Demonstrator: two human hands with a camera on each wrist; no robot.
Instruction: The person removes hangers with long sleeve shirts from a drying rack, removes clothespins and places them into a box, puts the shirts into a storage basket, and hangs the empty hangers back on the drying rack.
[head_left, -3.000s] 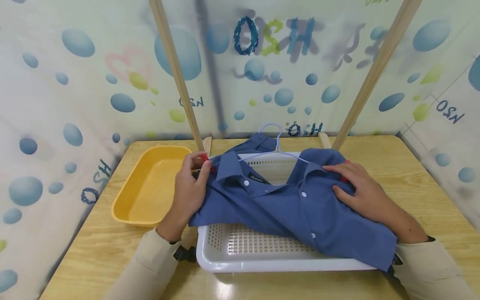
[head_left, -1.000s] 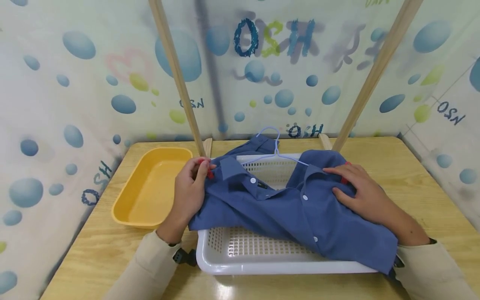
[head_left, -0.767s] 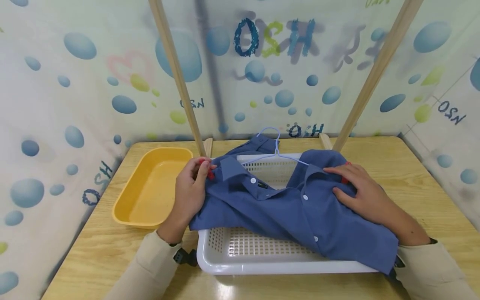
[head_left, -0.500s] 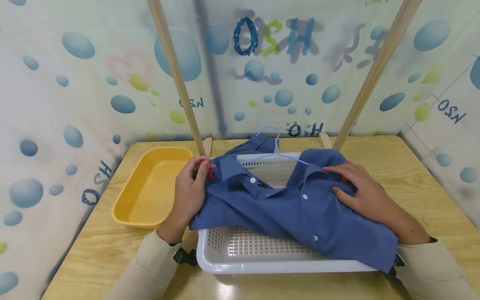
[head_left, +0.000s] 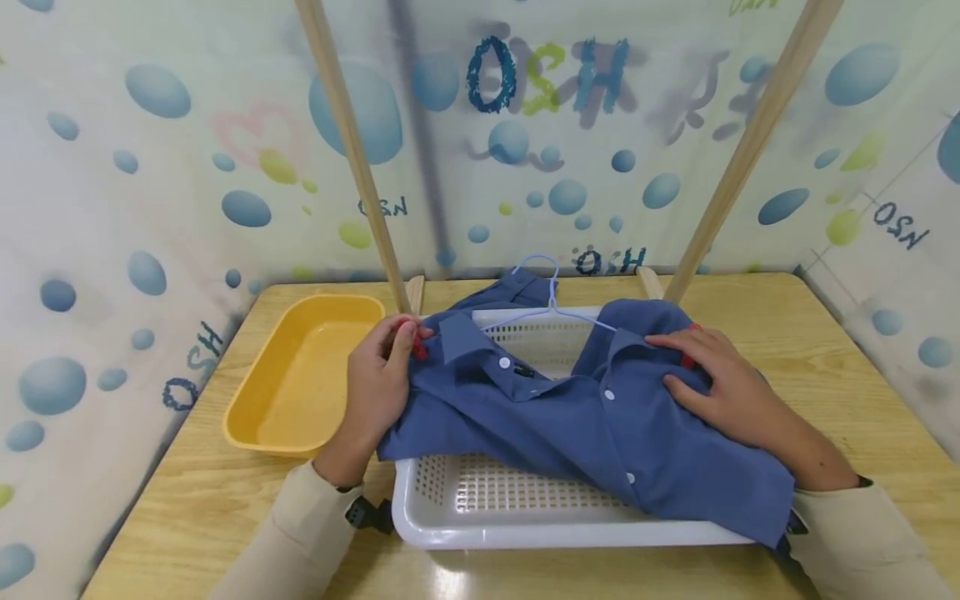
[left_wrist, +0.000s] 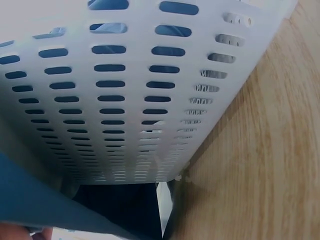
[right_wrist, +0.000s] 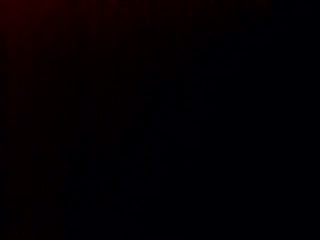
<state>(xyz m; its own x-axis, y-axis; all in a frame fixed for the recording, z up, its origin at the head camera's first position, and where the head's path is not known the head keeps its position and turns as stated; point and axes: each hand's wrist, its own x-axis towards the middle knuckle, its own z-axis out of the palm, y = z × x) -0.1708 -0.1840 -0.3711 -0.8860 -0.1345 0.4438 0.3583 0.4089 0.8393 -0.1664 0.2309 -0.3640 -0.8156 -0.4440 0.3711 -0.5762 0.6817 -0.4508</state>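
Note:
A blue button-up shirt (head_left: 555, 425) lies across a white basket (head_left: 562, 533), with a thin lilac hanger (head_left: 553, 292) inside its neck, hook upward. At the shirt's left shoulder in the head view, my left hand (head_left: 375, 379) pinches a red clothespin (head_left: 419, 347), partly covered by the fingers. Over the opposite shoulder, my right hand (head_left: 723, 387) rests on the cloth with its fingers extended. A second red clothespin (head_left: 687, 358) shows partly beneath that hand. Slotted basket wall fills much of the left wrist view, with fingertips (left_wrist: 15, 232) at the bottom left. The right wrist view is dark.
A yellow tub (head_left: 303, 375) stands left of the basket on the wooden table (head_left: 187, 500). Two wooden poles, a left pole (head_left: 352, 150) and a right pole (head_left: 753, 150), rise behind the basket. A patterned wall covering (head_left: 525, 192) closes off the back and sides.
Since three seconds ago, my left hand has lowered slightly and the clothespin in it has turned. The collar has shifted and covers more of the neck label. The right hand has stayed in place.

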